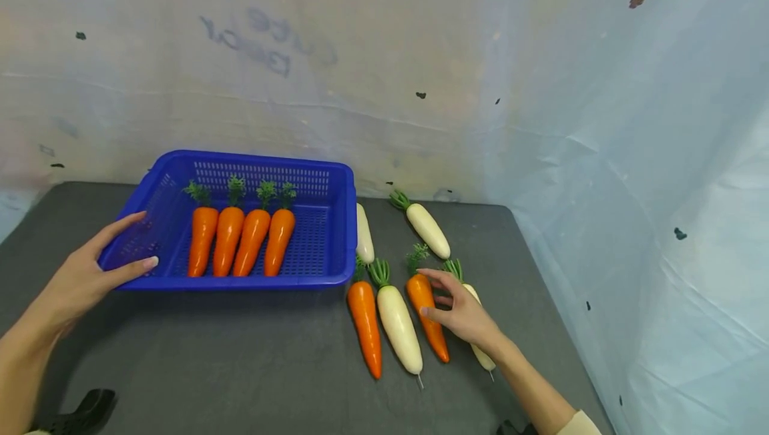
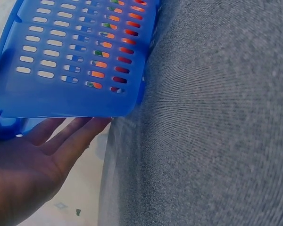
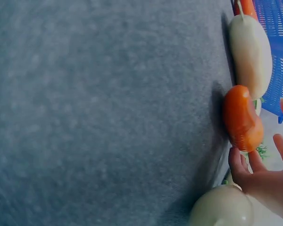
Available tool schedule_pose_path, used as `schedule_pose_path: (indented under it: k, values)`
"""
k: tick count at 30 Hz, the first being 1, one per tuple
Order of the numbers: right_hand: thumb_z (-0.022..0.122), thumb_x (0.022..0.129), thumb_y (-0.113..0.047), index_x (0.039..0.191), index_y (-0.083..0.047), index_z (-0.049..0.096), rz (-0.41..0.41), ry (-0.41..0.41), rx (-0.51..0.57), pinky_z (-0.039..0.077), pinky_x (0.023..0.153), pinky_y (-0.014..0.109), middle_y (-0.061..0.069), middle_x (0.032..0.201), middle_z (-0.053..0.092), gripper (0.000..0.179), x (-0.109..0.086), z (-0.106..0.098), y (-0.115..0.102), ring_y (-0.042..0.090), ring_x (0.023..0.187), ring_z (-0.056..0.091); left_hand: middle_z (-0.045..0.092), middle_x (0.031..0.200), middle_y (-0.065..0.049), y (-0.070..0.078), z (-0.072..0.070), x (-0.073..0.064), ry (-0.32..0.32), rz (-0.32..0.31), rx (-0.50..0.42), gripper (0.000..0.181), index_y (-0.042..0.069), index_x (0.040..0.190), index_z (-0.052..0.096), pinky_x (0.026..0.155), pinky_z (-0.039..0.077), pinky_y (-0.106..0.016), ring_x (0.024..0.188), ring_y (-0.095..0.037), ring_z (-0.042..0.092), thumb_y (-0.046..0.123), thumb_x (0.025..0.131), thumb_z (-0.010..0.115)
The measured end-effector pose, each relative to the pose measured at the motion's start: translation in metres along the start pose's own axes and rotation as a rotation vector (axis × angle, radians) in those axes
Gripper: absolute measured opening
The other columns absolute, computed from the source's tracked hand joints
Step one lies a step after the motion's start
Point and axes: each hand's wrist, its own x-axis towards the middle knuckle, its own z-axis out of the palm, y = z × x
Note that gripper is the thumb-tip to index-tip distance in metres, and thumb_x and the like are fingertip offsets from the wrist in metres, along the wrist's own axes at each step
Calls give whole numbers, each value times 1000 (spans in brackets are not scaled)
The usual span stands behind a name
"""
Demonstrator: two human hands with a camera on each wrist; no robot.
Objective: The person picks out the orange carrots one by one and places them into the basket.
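Observation:
My left hand (image 1: 84,278) rests at the left end of a blue plastic basket (image 1: 240,283), fingers fairly straight and spread, thumb over its front corner. In the left wrist view, the fingers (image 2: 78,139) reach along the end of the basket, their tips hidden behind it. Four toy carrots (image 1: 255,241) with green tops lie side by side inside. My right hand (image 1: 461,309) is over an orange carrot (image 1: 437,338) on the table, its thumb and fingers parted around it. In the right wrist view, fingertips (image 3: 236,160) are right at the carrot's side.
Left of that carrot lie a white radish (image 1: 399,328) and another carrot (image 1: 365,328). One radish (image 1: 482,357) is partly under the right hand; another (image 1: 428,229) lies farther back. A further radish (image 1: 364,238) touches the basket's right side in view. Plastic sheeting (image 1: 390,55) stands behind the dark table (image 1: 240,368).

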Motion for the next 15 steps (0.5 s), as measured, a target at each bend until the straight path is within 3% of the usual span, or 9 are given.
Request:
schedule_pose_path:
  k: [7, 12, 15]
  values:
    - [74, 89, -10, 154, -19, 38, 21, -70, -10, 43, 104, 55, 10, 155, 33, 74, 2, 6, 2, 38, 134, 41, -10, 161, -30, 2, 1, 1, 10, -8, 1, 86, 38, 159, 4, 96, 11, -84, 132, -70, 10, 32, 98, 64]
    - [77, 86, -6, 153, -16, 40, -16, -78, -108, 53, 91, 41, 12, 145, 44, 77, 7, 9, 3, 29, 115, 49, -8, 161, -30, 3, 2, 1, 17, -13, -2, 84, 38, 160, 6, 97, 11, -84, 133, -69, 10, 33, 98, 63]
    - [80, 83, -8, 151, -14, 43, -47, -72, -207, 53, 80, 34, 12, 136, 50, 78, 12, 9, 2, 24, 101, 51, -8, 161, -31, 3, 2, 1, 24, -20, 2, 84, 37, 160, 6, 97, 11, -84, 133, -70, 10, 33, 98, 63]
